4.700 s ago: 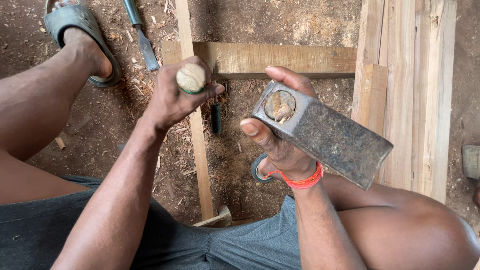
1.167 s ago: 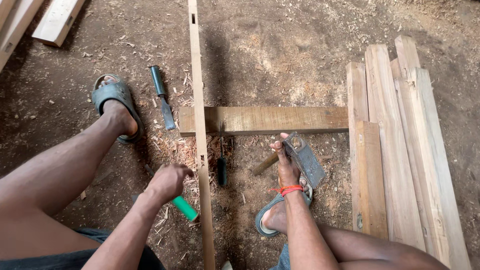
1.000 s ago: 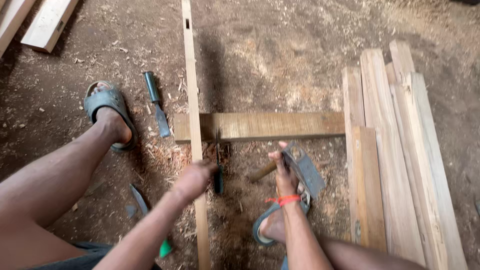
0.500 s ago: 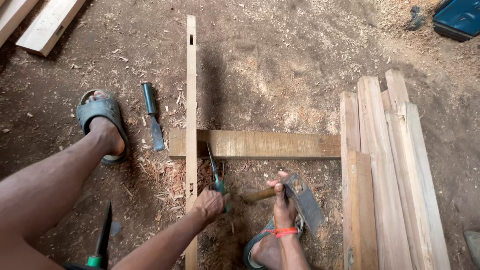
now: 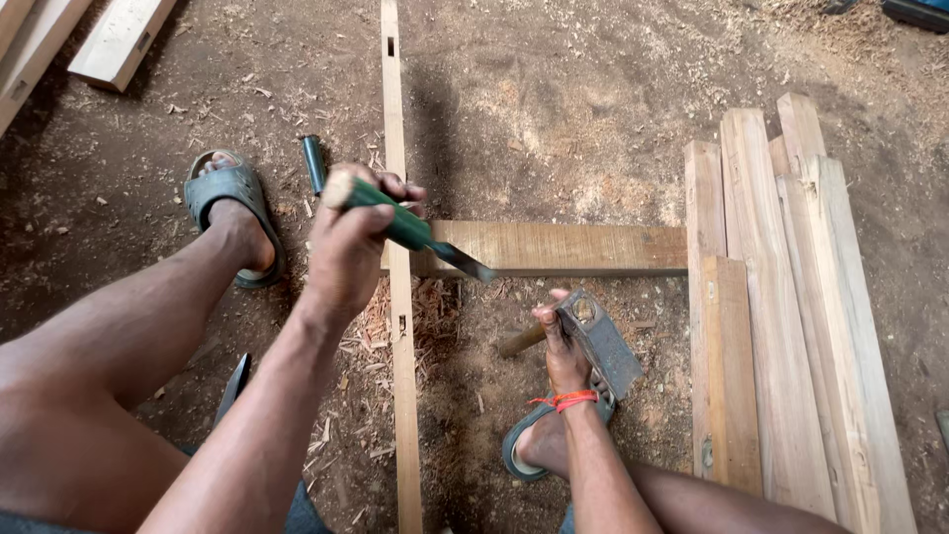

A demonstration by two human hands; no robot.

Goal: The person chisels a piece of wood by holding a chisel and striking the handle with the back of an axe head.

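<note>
Two tools are up at once, and that is where the risk sits. Your left hand (image 5: 346,247) is wrapped tight around the green-handled chisel (image 5: 410,229), raised above the long thin slat (image 5: 400,326) with the blade tip pointing right and down toward the crosswise board (image 5: 563,247). Your right hand (image 5: 561,341) has its fingers closed on the axe head (image 5: 598,341), gripped at the metal, not by the short wooden handle (image 5: 521,340) that sticks out to the left. Held that way, a strike would likely glance; a slip off the chisel butt would bring steel onto your left knuckles. The slat looks to lie loose on dirt and shavings, apparently unpinned, so it may skid or roll under a blow. Your sandalled right foot (image 5: 539,445) is directly under the axe head. A second chisel (image 5: 314,163) lies near your left foot (image 5: 232,213), and a dark blade (image 5: 232,386) lies beside your left leg: both easy to step on or kneel into.
</note>
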